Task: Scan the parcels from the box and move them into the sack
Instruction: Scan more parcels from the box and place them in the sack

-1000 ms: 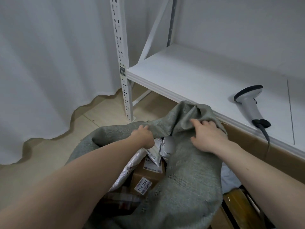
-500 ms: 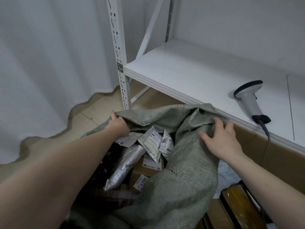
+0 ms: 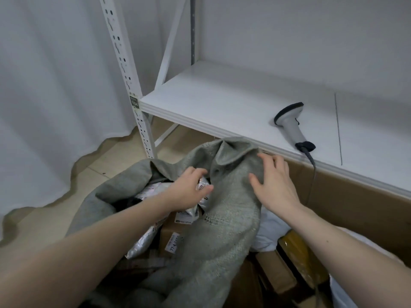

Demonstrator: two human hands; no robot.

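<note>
Left hand [image 3: 189, 192]: fingers curled into the sack [image 3: 224, 218] mouth, over the parcels [image 3: 195, 210]; whether it pinches one cannot be told
Right hand [image 3: 275, 185]: fingers spread, pressing the sack's folded top
Box [image 3: 347, 207]: just right of the right hand, parcels remaining
Scanner [image 3: 291, 125]: beyond the right hand, on the shelf [image 3: 222, 101]
Technique: hold the rim wide, settle parcels down
Labels: one carton tag begins "77-4"; remainder illegible

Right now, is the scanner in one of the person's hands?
No, the scanner lies on the shelf; both hands are at the sack.
</note>
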